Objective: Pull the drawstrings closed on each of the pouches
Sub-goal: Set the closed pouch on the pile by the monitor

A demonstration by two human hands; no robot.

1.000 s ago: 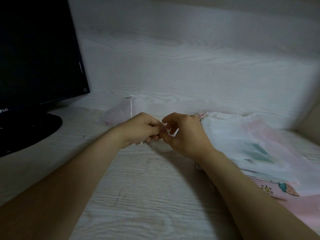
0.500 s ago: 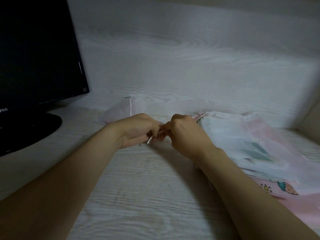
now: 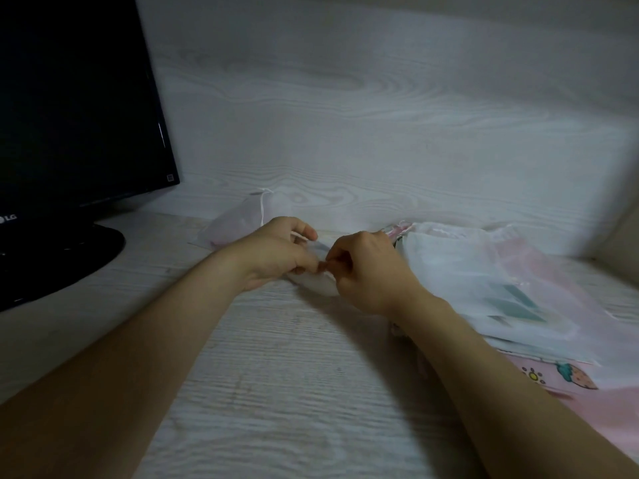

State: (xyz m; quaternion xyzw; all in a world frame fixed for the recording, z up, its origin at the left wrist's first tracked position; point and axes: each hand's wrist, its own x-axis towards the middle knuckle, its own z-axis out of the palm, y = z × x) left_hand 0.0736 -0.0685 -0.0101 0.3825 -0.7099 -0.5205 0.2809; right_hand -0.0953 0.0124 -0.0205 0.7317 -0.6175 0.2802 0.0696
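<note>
While their fingers curl together, the left hand (image 3: 278, 254) and right hand (image 3: 371, 271) pinch a small sheer white fabric pouch (image 3: 316, 284) on the pale wood-grain desk (image 3: 276, 375). At three o'clock of them lies a heap of sheer pouches (image 3: 484, 271), and at eleven o'clock a pinkish sheer pouch (image 3: 237, 224).

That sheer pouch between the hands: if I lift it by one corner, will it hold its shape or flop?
Probably floppy: the sheer pouch sags and crumples between the left hand and right hand. Likely very light, since its fabric looks see-through thin. It may bunch rather than slide if pushed across the desk.
</note>
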